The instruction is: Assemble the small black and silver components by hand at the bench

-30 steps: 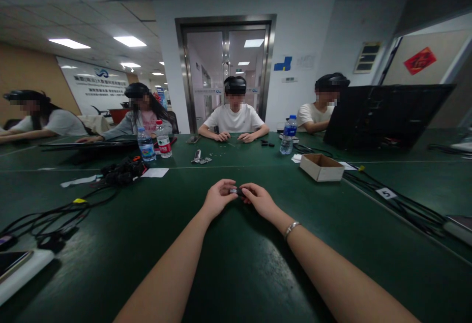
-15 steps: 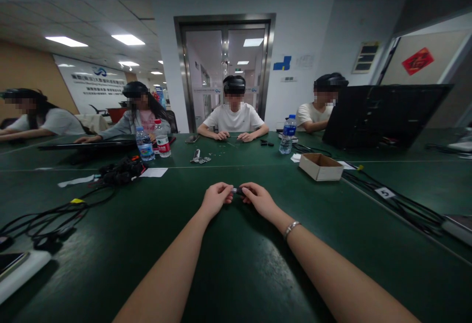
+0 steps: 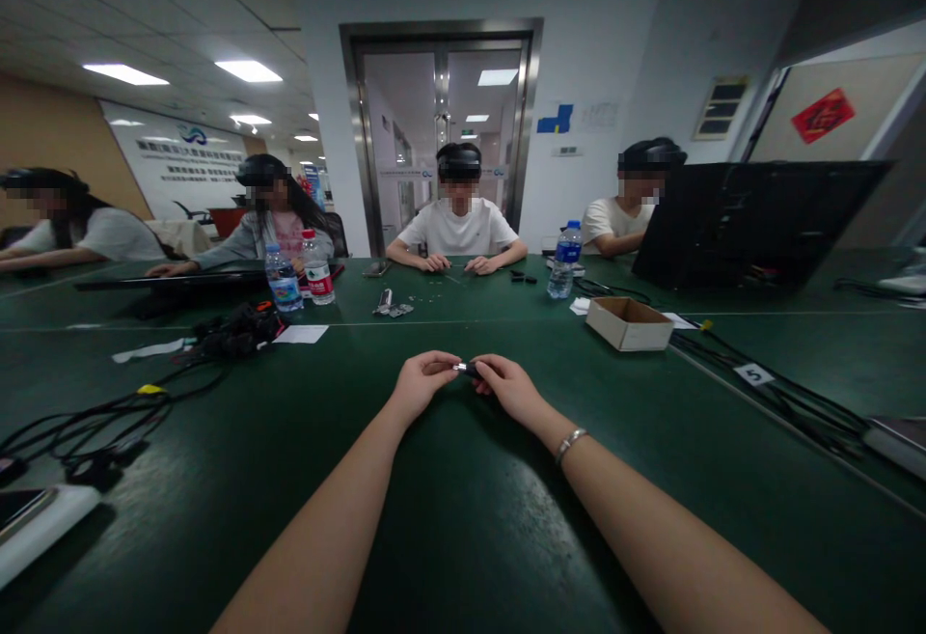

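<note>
A small black object with a silver metal end [image 3: 467, 369] is held between my two hands above the green table [image 3: 463, 480]. My right hand [image 3: 508, 385] pinches its black part. At the silver end is my left hand [image 3: 422, 385], its thumb and fingers closed on that tip. The object is too small to name surely. Beyond my hands, a silver and dark piece [image 3: 384, 301] lies on the table with small grey bits beside it.
An open cardboard box [image 3: 628, 328] and black cables [image 3: 788, 393] are at the right. Bottles [image 3: 318, 272], a dark cable bundle [image 3: 235, 333] and white paper [image 3: 302, 334] lie left. Another bottle [image 3: 564, 262] stands near a person [image 3: 459, 224] across the table.
My left fingers have straightened a little around the silver end, showing more of it. My right hand still holds the black part. The view has shifted slightly.
</note>
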`<state>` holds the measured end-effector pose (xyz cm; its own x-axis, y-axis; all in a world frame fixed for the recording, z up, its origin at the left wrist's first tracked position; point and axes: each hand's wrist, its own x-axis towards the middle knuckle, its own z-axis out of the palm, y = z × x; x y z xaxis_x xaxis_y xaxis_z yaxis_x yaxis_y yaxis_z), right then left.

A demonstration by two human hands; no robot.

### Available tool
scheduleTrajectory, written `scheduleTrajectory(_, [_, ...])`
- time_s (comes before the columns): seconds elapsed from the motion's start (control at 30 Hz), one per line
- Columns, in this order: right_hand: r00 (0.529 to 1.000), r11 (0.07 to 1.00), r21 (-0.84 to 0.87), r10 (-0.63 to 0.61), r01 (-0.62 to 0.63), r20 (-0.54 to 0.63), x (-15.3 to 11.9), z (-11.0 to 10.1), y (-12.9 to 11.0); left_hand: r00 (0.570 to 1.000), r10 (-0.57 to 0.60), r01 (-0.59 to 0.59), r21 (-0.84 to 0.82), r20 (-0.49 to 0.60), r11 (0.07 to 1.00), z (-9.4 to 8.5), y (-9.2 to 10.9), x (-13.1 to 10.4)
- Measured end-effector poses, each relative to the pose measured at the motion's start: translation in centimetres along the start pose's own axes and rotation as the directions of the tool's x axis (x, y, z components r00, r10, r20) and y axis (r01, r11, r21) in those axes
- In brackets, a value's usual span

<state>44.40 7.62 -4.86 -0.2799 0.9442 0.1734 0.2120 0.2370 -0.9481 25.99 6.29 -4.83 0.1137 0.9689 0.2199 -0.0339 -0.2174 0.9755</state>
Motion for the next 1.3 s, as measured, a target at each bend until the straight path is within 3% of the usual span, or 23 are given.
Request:
scheduleTrajectory(0.17, [1.0,1.0,0.003,0.007,-0.007,-0.013,-0.03,0.02,0.04,0.993,-0.106,0.103,-0.06,-0.059,0.993,0.07,0.16,0.17])
scheduleTrajectory(0.3, [1.0,1.0,0.005,-0.009,0.009,-0.014,-0.04,0.14,0.13,0.97,-0.222,0.228,0.045,-0.104,0.973,0.39,-0.17,0.6])
scheduleTrajectory(0.4, [1.0,1.0,-0.007,-0.013,0.013,-0.018,-0.09,0.14,0.09,0.978,-0.194,0.202,0.125,-0.073,0.972,0.53,-0.1,0.53])
scheduleTrajectory(0.73, [1.0,1.0,0.025,0.008,-0.008,-0.013,-0.01,-0.04,0.04,0.998,-0.045,0.044,0.033,0.032,0.999,0.12,0.36,-0.05])
scheduleTrajectory(0.87, [1.0,0.999,0.052,0.001,0.0,-0.016,0.06,0.04,0.17,0.995,-0.085,0.087,-0.043,0.043,0.995,0.06,0.45,-0.02])
scheduleTrajectory(0.97, [1.0,0.999,0.05,-0.005,0.006,-0.017,0.08,0.06,0.28,0.986,-0.168,0.166,-0.079,-0.02,0.983,0.12,0.39,0.23])
scheduleTrajectory(1.1, [1.0,1.0,0.026,-0.015,0.015,-0.012,0.05,0.03,0.34,0.969,-0.243,0.244,0.005,-0.049,0.97,0.43,0.04,0.62])
scheduleTrajectory(1.3, [1.0,1.0,0.013,-0.011,0.011,-0.003,0.17,-0.01,0.44,0.996,-0.088,0.087,0.039,0.01,0.995,0.29,0.07,0.24])
